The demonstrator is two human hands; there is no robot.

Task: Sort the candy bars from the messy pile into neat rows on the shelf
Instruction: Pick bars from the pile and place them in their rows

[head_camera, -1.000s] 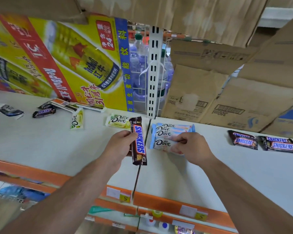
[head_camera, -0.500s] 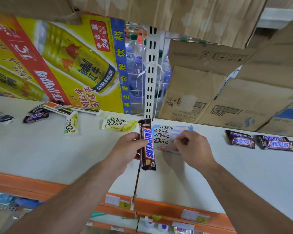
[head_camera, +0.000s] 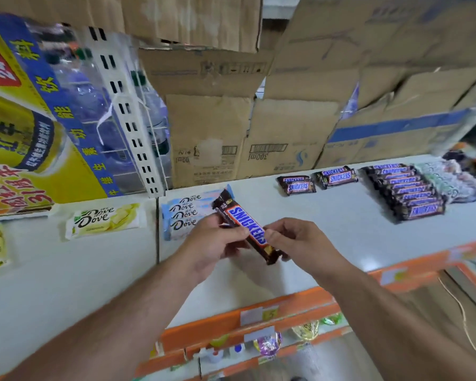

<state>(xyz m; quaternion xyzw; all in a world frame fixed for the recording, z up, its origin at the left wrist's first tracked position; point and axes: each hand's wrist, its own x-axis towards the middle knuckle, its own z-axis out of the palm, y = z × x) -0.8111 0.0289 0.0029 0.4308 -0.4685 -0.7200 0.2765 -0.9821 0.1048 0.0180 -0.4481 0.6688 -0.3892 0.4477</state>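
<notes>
A smooth white shelf [head_camera: 327, 243] with an orange front lip is spanning the frame, and creased brown cardboard boxes [head_camera: 286, 127] are leaning behind at 12 o'clock. At centre, the left hand [head_camera: 209, 248] and the right hand [head_camera: 300, 243] are pinching one glossy, slim Snickers bar [head_camera: 248, 226] above the shelf. A neat Snickers row [head_camera: 407, 191] is lying at 2 o'clock.

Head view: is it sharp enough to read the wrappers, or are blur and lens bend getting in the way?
In the head view the Snickers bar between left hand and right hand reads clearly; the same view smears toward its edges, so the pale wrappers at far right are unreadable; its wide lens makes the white upright lean; lighting is even.
</notes>
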